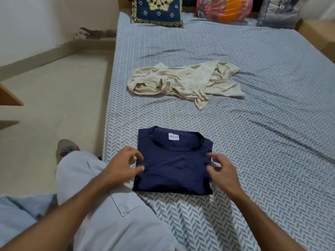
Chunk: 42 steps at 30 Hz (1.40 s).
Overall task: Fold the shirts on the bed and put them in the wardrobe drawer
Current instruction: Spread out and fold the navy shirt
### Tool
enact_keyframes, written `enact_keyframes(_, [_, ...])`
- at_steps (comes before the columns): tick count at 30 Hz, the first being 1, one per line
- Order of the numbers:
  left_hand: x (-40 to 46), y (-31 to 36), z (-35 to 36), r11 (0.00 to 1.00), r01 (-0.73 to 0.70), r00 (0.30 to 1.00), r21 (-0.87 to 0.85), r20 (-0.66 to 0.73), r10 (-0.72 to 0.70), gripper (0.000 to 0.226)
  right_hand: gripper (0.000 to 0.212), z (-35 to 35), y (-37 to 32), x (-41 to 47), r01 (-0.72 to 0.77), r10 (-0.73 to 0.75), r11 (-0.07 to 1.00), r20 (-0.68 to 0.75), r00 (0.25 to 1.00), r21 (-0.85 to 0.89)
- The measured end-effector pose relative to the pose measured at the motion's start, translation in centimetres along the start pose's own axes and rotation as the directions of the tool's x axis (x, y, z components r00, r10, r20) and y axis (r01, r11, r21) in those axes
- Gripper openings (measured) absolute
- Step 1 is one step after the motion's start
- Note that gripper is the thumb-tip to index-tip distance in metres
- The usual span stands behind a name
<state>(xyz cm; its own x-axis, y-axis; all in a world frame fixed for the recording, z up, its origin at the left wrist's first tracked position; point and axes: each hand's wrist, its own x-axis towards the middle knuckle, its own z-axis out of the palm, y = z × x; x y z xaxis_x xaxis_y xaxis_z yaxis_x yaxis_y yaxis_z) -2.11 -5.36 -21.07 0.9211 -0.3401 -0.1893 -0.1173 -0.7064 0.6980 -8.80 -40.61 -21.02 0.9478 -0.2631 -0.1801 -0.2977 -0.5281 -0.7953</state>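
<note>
Fingers loosely curled, holding nothing, left hand (125, 164) and right hand (222, 171) flank the folded navy shirt (173, 163) on the bed (272, 124) — slide both underneath, lift level.

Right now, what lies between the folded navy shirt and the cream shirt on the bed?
Only bare patterned bedsheet separates the navy shirt from the crumpled cream shirt, as the head view shows.

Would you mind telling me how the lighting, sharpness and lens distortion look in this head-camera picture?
Head view: soft, even indoor light, no glare; faint shadows under the folded navy shirt and beside the crumpled cream shirt. Its white neck label is sharp enough to see but too small to read. The left hand and right hand are slightly soft. Wide-angle distortion bends the bed edges and stretches the forearms.
</note>
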Motion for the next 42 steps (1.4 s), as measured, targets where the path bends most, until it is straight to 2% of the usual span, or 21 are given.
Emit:
enact_keyframes(2, [1.7, 0.1, 0.2, 0.955, 0.240, 0.960, -0.172, -0.104, -0.260, 0.038, 0.039, 0.5, -1.5, 1.8, -0.287, 0.286, 0.958, -0.092, 0.954, 0.010])
enact_keyframes(5, [4.4, 0.4, 0.5, 0.796, 0.488, 0.835, -0.357, -0.075, -0.546, 0.058, 0.040, 1.3, -3.1, 4.5, -0.452, 0.458, 0.885, -0.030, 0.889, 0.116])
enact_keyframes(8, [6.5, 1.7, 0.1, 0.709, 0.564, 0.782, -0.423, -0.001, -0.623, 0.042, 0.040, 2.7, -3.1, 6.3, -0.505, 0.511, 0.838, 0.027, 0.859, 0.205])
enact_keyframes(11, [7.9, 2.4, 0.2, 0.691, 0.619, 0.762, -0.374, 0.069, -0.644, 0.044, 0.031, 3.2, -2.9, 7.2, -0.536, 0.530, 0.810, 0.093, 0.843, 0.238])
enact_keyframes(13, [8.0, 2.9, 0.5, 0.719, 0.628, 0.767, -0.297, 0.083, -0.636, 0.047, 0.033, 3.2, -2.9, 7.5, -0.558, 0.538, 0.805, 0.147, 0.830, 0.202])
enact_keyframes(16, [7.4, 3.8, 1.3, 0.800, 0.561, 0.824, -0.212, 0.050, -0.564, 0.030, 0.029, 3.1, -2.9, 7.6, -0.499, 0.472, 0.849, 0.171, 0.865, 0.174])
enact_keyframes(19, [6.9, 3.9, 1.5, 0.884, 0.398, 0.912, -0.244, 0.000, -0.410, 0.017, 0.012, 3.0, -3.1, 7.0, -0.425, 0.369, 0.863, 0.233, 0.900, 0.275])
enact_keyframes(22, [6.3, 3.3, 1.2, 0.820, 0.327, 0.941, -0.469, 0.084, -0.327, 0.025, 0.015, 3.6, -3.1, 6.1, -0.385, 0.298, 0.858, 0.282, 0.912, 0.340])
enact_keyframes(25, [5.4, 3.4, 1.4, 0.714, 0.341, 0.936, -0.611, 0.150, -0.319, 0.032, 0.015, 3.5, -3.0, 5.7, -0.407, 0.306, 0.833, 0.301, 0.903, 0.374])
enact_keyframes(27, [4.8, 3.2, 1.8, 0.650, 0.376, 0.921, -0.661, 0.189, -0.341, 0.037, 0.021, 3.0, -2.9, 5.6, -0.438, 0.312, 0.822, 0.355, 0.881, 0.365])
enact_keyframes(30, [4.4, 3.5, 1.8, 0.644, 0.394, 0.913, -0.656, 0.193, -0.360, 0.041, 0.027, 2.4, -3.0, 5.6, -0.453, 0.313, 0.825, 0.393, 0.865, 0.339])
enact_keyframes(35, [3.5, 5.4, -0.8, 0.654, 0.310, 0.944, -0.690, 0.140, -0.299, 0.047, 0.023, 1.0, -6.1, 5.0, -0.383, 0.256, 0.843, 0.345, 0.903, 0.377])
enact_keyframes(42, [0.4, 8.5, -9.6, 0.659, 0.066, 0.980, -0.749, -0.074, -0.182, 0.054, 0.018, -1.4, -16.2, 5.0, -0.238, 0.060, 0.834, 0.347, 0.936, 0.497])
